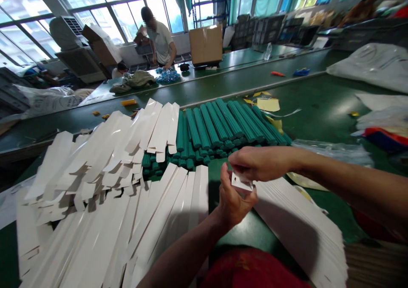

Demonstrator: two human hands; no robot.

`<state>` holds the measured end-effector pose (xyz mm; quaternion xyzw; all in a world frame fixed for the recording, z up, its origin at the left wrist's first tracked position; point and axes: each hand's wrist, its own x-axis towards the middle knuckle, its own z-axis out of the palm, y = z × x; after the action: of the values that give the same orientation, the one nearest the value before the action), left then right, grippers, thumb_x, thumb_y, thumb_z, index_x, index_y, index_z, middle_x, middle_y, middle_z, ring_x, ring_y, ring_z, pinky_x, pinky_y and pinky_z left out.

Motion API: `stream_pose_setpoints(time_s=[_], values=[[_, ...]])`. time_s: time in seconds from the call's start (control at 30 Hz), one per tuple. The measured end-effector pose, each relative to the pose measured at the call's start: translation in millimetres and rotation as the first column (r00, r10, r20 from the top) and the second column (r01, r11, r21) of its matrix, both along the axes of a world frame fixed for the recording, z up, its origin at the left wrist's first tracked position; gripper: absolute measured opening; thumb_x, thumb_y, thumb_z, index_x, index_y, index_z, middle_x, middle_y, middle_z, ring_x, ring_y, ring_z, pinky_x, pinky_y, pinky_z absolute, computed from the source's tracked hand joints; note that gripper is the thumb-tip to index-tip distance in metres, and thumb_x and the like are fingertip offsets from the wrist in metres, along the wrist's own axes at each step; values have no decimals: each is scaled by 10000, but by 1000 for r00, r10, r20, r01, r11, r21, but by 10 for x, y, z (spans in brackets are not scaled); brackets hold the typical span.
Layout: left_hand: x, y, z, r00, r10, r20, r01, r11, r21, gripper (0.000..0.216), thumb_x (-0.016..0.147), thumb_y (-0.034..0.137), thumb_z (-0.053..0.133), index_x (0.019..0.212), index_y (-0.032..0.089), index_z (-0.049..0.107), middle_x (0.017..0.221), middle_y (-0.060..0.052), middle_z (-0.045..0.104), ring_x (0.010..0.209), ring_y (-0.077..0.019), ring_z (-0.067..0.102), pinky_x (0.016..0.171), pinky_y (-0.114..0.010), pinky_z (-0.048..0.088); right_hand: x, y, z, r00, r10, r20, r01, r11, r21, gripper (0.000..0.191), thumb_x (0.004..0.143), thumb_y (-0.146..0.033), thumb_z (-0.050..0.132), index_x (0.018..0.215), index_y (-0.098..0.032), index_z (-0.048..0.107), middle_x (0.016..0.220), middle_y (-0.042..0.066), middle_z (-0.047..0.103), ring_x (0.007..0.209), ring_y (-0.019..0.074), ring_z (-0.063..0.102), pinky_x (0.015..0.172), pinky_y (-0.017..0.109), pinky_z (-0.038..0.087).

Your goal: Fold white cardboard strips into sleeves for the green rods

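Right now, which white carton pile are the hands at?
The right-hand stack: left hand and right hand pinch the tab of its top carton. The far fanned pile and near fanned pile, leftward, lie untouched.

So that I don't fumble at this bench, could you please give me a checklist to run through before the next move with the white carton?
1. Grip: left hand and right hand both pinch the carton flap: ok.
2. Flap free of the flat carton stack: cannot tell, the fingers hide the join.
3. Stack within reach, directly right of the hands: ok.
4. Green ribbed tubes piled just beyond the hands: ok.
5. Fanned cartons at the left lying tidily: not ok, they overlap loosely.
6. Table free of scraps: not ok, yellow paper bits lie behind the tubes.
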<state>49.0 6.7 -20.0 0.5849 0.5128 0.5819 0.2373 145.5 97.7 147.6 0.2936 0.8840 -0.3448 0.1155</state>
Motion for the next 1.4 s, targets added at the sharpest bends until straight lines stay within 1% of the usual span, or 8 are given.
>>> stream_pose_setpoints(time_s=[0.13,0.37,0.6,0.77,0.9,1.03,1.2,1.4], values=[[2,-25,14,998,53,-45,-53,999,8,890,664,243,760,1406,121,283,1226,-224,633,1131,-323,659,955,-414,554,1,-37,-13,998,0,-65,3,999,46,109,815,-135,528,712,-172,524,672,0,552,598,105,483,563,232,324],[-111,-50,36,996,-5,-92,12,997,73,966,679,198,732,1460,126,167,1108,-152,690,905,-245,735,787,-336,611,245,-10,-280,883,-396,-251,167,766,-620,257,896,-418,561,862,-191,446,618,-49,558,503,95,544,506,212,423],[-217,-141,57,987,-88,-137,90,996,9,984,661,354,800,1447,115,258,1186,-204,664,985,-304,713,845,-404,602,250,-182,-299,885,-397,-242,275,867,-416,249,864,-381,598,783,-170,493,654,-13,584,551,114,591,492,208,444],[-328,-149,110,978,-205,-25,202,975,-90,871,731,445,758,1416,125,326,1189,-198,666,1007,-297,698,878,-415,581,224,-197,-381,778,-511,-366,322,824,-465,349,861,-483,608,787,-152,524,679,0,572,599,112,572,527,215,459],[-422,-86,203,984,-88,157,102,991,-88,773,789,469,703,1381,123,347,1097,-166,687,931,-252,711,805,-352,594,291,-246,-658,589,-582,-560,249,791,-559,578,761,-593,697,1098,-149,546,912,41,610,818,160,608,753,307,511],[-450,-59,362,965,15,263,18,992,-122,785,797,457,708,1394,138,312,1117,-160,666,926,-238,698,794,-345,584,196,-488,-1149,629,-525,-574,383,851,-359,995,548,-537,855,1369,-172,428,1259,138,547,1185,320,525,989,456,447],[-435,-81,507,956,-3,294,56,984,-172,732,842,522,633,1404,149,350,1104,-142,660,910,-230,674,806,-339,561,-170,-797,-1689,482,-624,-614,670,715,-200,788,691,-428,741,1357,-195,391,1256,170,546,1155,358,542,938,478,477],[-647,-46,602,848,-160,506,310,923,-228,551,957,542,374,1338,176,528,1147,-134,673,968,-244,669,835,-345,551,-212,-754,-1674,528,-589,-612,679,725,-113,646,689,-317,696,1262,-196,423,1152,122,587,1023,316,590,858,441,507]])
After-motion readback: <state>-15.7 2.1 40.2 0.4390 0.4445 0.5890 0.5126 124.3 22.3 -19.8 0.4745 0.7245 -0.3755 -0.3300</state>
